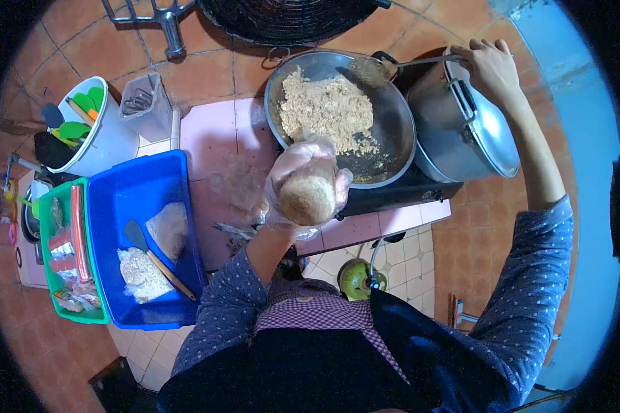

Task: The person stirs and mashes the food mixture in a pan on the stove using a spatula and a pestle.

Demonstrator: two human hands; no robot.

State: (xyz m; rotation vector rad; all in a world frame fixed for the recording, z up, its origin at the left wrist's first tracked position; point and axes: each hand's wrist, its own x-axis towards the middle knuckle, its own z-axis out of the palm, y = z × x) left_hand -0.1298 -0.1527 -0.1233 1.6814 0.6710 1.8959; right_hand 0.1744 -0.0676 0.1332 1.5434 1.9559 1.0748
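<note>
while the right hand [489,69] gripped a utensil [426,62] and left-hand fingers [342,180] curled round a brownish object [307,199], stirring crumbs [331,107] seemed underway, next needing a level sweep.

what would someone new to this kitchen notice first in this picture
Probably the wide metal pan at the centre, with a crumbly beige heap in it. At its near edge, the plastic-covered left hand holds a round brownish thing. The bright blue tub on the left also stands out.
</note>
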